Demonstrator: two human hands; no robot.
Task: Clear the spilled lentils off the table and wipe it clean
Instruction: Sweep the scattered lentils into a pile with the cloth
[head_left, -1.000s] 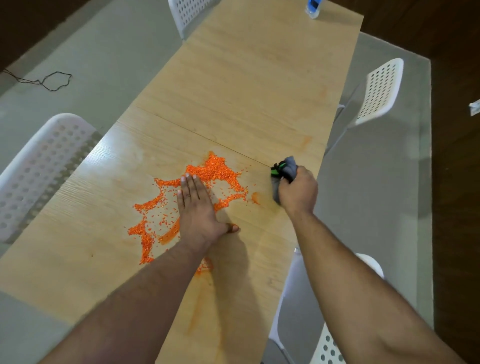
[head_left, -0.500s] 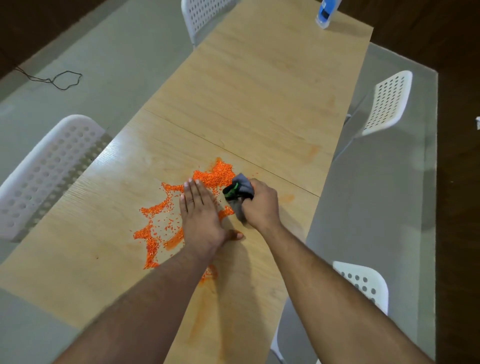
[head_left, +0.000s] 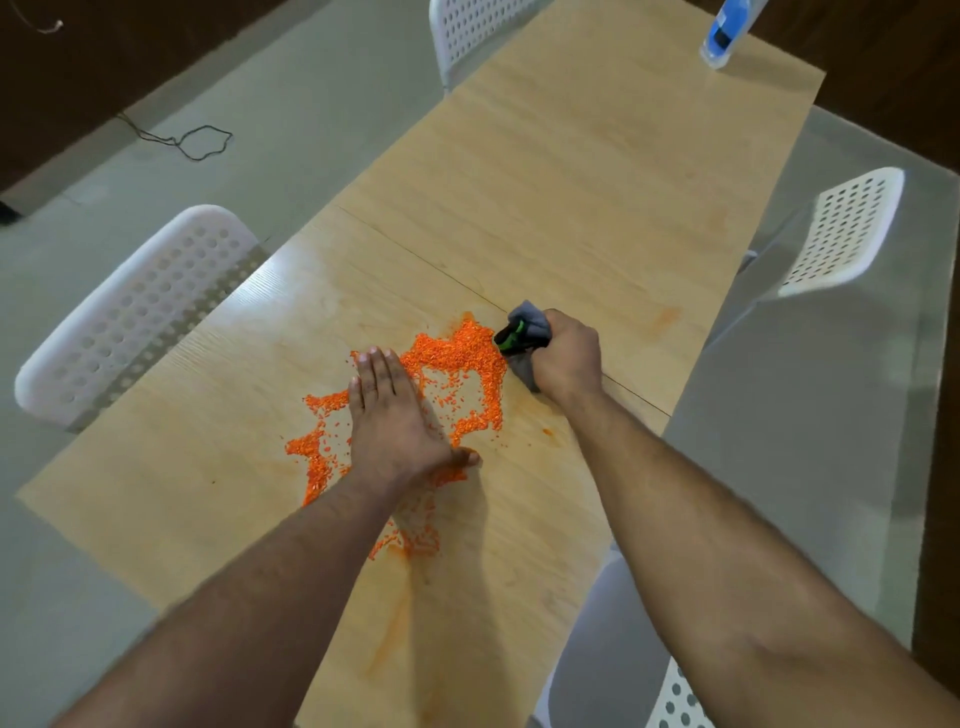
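Orange lentils (head_left: 462, 358) lie scattered in a ragged ring on the near half of the long wooden table (head_left: 597, 197). My left hand (head_left: 395, 421) lies flat, fingers straight, pressing on the left part of the spill and hiding some grains. My right hand (head_left: 566, 358) grips a bunched grey cloth with a green and black band (head_left: 522, 335), held against the table at the right edge of the lentils. A smaller patch of lentils (head_left: 415, 540) sits beside my left forearm, with an orange smear trailing toward me.
White perforated chairs stand at the left (head_left: 140, 312), the right (head_left: 841, 234), the far end (head_left: 467, 31) and the near right (head_left: 675, 696). A blue and clear bottle (head_left: 724, 31) stands at the table's far corner. A dark cord (head_left: 192, 140) lies on the floor.
My right hand swept the cloth left from the table's right side up to the lentils, pushing them into a tighter ridge. My left hand stayed flat on the spill.
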